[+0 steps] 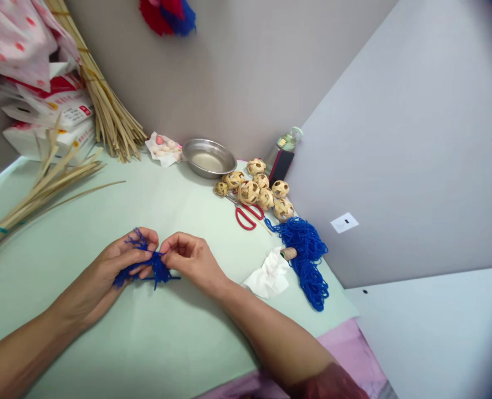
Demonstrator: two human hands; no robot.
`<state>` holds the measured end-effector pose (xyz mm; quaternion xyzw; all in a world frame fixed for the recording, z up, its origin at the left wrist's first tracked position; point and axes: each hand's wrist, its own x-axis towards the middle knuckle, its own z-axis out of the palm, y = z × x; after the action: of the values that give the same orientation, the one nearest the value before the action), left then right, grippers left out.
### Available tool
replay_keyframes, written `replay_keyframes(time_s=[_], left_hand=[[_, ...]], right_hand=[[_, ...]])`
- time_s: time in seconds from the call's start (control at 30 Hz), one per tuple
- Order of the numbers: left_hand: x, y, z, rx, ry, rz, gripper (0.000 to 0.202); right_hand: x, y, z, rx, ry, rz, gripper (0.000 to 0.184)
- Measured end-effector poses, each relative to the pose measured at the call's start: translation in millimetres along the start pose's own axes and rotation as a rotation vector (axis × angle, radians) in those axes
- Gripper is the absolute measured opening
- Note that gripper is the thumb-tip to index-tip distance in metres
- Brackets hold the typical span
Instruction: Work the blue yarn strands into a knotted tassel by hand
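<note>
My left hand (117, 269) cups the small tufted bundle of blue yarn (159, 270) over the pale green table (167, 343); my right hand (191, 257) pinches its middle. A slack pinch could let strands slip loose.

This is a small handicraft workspace in a corner of grey walls. The pale green table (179, 332) holds bamboo strips (113, 119) at far left, woven balls (254, 191), red scissors (248, 216) and a blue yarn skein (308, 255) at right, and a blue yarn tuft (158, 269) near the front.
</note>
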<state>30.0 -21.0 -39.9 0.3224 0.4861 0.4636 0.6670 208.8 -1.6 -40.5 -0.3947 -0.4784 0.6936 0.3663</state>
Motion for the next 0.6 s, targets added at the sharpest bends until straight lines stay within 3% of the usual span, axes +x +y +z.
replay_keyframes(time_s=[0.23,0.43,0.6], left_hand=[[-2,-1,3.8,0.085,0.031,0.003,0.033],[-3,-1,4.5,0.097,0.024,-0.014,0.052],[1,-3,-4.3,0.111,-0.004,-0.053,0.046]], right_hand=[[2,4,-2,0.107,-0.126,0.074,0.044],[6,5,-6,0.221,-0.120,0.144,0.044],[10,7,-10,0.310,-0.083,0.169,0.048]])
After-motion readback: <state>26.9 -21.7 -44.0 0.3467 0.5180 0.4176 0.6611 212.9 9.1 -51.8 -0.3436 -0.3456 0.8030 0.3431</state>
